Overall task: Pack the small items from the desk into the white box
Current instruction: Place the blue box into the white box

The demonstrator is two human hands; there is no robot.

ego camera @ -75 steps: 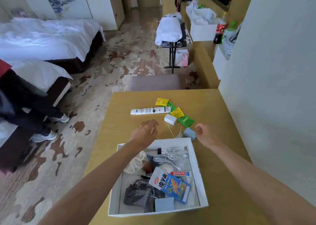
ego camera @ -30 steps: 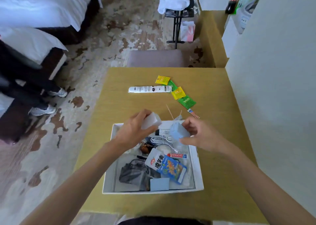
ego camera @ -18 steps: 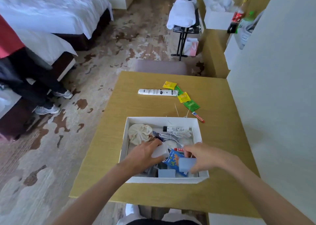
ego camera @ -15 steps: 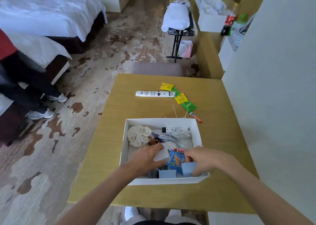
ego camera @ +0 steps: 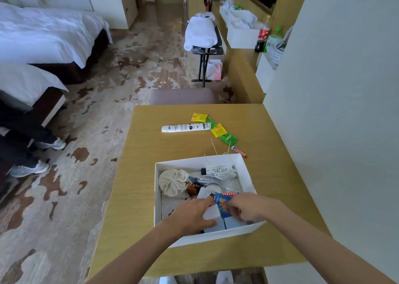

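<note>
The white box (ego camera: pixel 198 161) stands on the near part of the wooden desk (ego camera: pixel 276 175); both my hands are inside its near end. My left hand (ego camera: pixel 191 215) lies over a small white block (ego camera: pixel 210 214), index finger and thumb around it. My right hand (ego camera: pixel 248 207) curls onto a pale blue box (ego camera: pixel 235 222) beside a blue snack packet (ego camera: pixel 224 203). Further back in the box lie a cloth pouch (ego camera: pixel 173 182), a white cable (ego camera: pixel 216 177) and a small tube (ego camera: pixel 217 169). On the desk beyond are a white remote (ego camera: pixel 186 127), yellow sachets (ego camera: pixel 199 117), a green sachet (ego camera: pixel 229 139) and a red-white mini tube (ego camera: pixel 239 151).
A grey wall (ego camera: pixel 334 110) runs along the desk's right side. A padded stool (ego camera: pixel 182 96) sits at the far edge. Left are beds (ego camera: pixel 43 37) and a person's legs in sneakers (ego camera: pixel 30 168). A luggage rack with a white towel (ego camera: pixel 201 35) stands further back.
Both hands took the white block and the pale blue box off the desk, carried them over the box and lowered them into its near end. The camera tilted as this happened.
</note>
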